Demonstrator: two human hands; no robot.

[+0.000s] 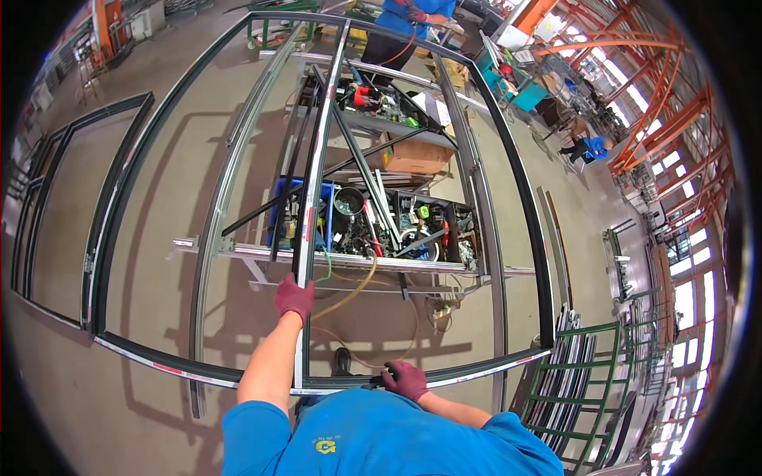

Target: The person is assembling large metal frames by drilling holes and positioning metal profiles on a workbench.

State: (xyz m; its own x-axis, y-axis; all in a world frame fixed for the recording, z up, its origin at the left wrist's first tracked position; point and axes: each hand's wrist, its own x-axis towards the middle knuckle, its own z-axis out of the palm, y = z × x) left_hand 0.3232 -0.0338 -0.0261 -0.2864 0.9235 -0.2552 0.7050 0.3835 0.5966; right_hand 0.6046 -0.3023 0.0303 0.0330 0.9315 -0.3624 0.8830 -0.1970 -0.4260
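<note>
A large dark window frame point(517, 166) lies flat in front of me, split lengthwise by a centre bar point(320, 147) with a pale face. My left hand point(294, 300), in a maroon work glove, is closed round the near part of that bar. The right hand point(406, 381), gloved alike, rests at the frame's near rail point(468, 371), close to my body. Its fingers bend over the rail; their undersides are hidden. Beneath the frame, a metal stand with long aluminium rails point(349, 260) carries it.
Under the frame sit a blue crate point(278, 214), black bins of tools and fittings point(429, 230) and a cardboard box point(417, 155). A yellow hose point(357, 289) hangs down. Another person point(413, 20) stands at the far end. Green racks point(575, 381) with profiles stand right; more frames point(75, 206) left.
</note>
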